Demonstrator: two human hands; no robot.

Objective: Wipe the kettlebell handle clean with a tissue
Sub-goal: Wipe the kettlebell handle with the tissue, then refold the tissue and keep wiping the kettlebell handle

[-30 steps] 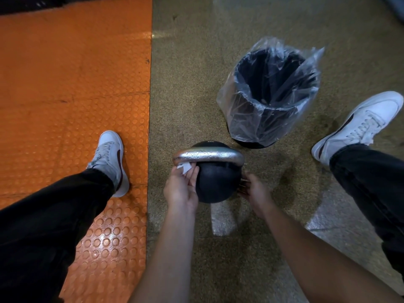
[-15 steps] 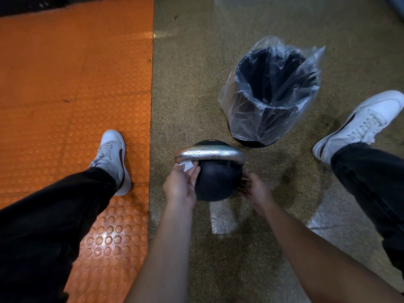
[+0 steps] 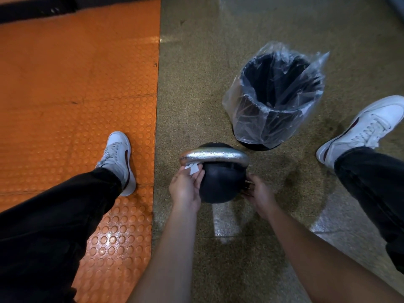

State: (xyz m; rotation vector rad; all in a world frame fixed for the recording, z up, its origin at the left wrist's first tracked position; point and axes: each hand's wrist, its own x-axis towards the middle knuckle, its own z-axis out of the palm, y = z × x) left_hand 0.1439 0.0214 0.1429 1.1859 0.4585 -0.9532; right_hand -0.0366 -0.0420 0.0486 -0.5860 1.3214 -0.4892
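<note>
Barely shifted, left hand [image 3: 185, 189] still pinches tissue [image 3: 192, 169] under wet handle [image 3: 214, 155]; right hand [image 3: 259, 193] steadies kettlebell [image 3: 220, 186], grip unclear; wiping hardly begun.

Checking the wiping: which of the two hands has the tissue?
The left hand pinches the white tissue against the handle; the right hand only steadies the kettlebell.

Speckled tan floor [image 3: 218, 51] w/ glare patches, orange studded mat [image 3: 76, 84] at left, bag-lined black bin [image 3: 275, 119] behind.
</note>
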